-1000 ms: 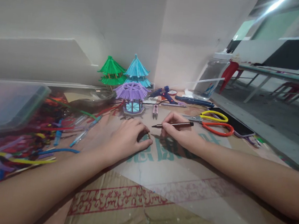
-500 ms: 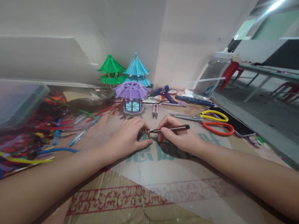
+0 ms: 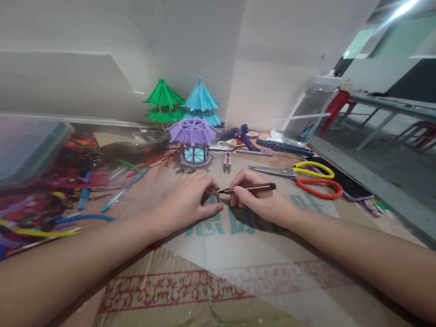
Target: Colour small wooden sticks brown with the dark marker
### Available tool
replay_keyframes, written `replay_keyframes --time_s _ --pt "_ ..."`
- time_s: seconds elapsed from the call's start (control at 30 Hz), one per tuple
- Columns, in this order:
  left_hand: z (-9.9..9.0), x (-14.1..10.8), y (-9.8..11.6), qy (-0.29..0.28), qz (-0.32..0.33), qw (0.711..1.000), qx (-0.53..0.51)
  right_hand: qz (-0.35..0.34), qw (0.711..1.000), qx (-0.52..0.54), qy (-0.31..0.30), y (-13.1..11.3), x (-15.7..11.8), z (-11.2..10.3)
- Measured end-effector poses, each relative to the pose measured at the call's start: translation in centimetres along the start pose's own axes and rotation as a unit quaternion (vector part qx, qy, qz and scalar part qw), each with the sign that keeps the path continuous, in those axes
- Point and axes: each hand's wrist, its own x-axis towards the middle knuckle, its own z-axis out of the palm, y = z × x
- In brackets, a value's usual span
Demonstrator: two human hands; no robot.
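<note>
Between the thumb and fingers of my left hand [image 3: 188, 199] is a small, short brown stick-like piece [image 3: 218, 196], too tiny to name exactly. My right hand [image 3: 255, 197] grips a dark brown marker [image 3: 254, 188], its tip at the upper end of that piece. Both hands rest low over the cardboard sheet [image 3: 210, 254]. Just beyond them stands a small pavilion model with a purple roof [image 3: 193, 133]. Behind it are a light blue roofed model [image 3: 200, 98] and a green roofed model [image 3: 163, 97].
Scissors [image 3: 312, 179] with yellow and red handles lie right of my hands, by a dark phone [image 3: 344, 182]. Small snips [image 3: 228, 162], a glue gun [image 3: 242, 135] and a blue cutter [image 3: 286, 148] lie farther back. A plastic box [image 3: 16, 151] and colourful scraps [image 3: 46, 209] fill the left.
The view has shifted very slightly. Both hands keep nearly the same place, with the marker tip still at the small piece.
</note>
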Motion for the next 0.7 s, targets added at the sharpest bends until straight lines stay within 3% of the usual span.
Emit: replay_keyframes --time_s 0.7 --pt "0.03 0.08 -0.03 -0.007 -0.001 1.000 -0.002 -0.003 1.000 -0.010 -0.011 -0.06 -0.11 -0.08"
